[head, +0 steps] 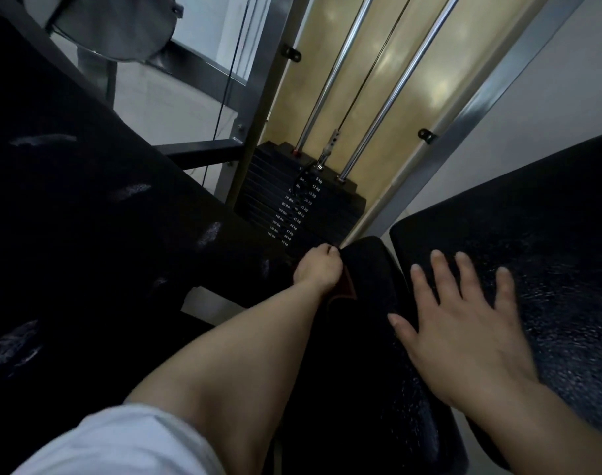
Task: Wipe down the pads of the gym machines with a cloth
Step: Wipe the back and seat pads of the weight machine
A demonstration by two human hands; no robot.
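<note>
Two hands work at the black pads: the left hand [318, 269] grips a dark cloth [347, 286] on the middle pad [361, 389], the right hand [464, 323] lies flat, fingers spread, across the right pad [549, 234].

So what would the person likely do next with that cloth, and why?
Probably draw the cloth back along the narrow middle pad toward the body. The left hand grips it at the pad's far end, near the weight stack, while the right hand lies flat with straight fingers across the middle pad and the right-side pad, seemingly bracing.
</note>
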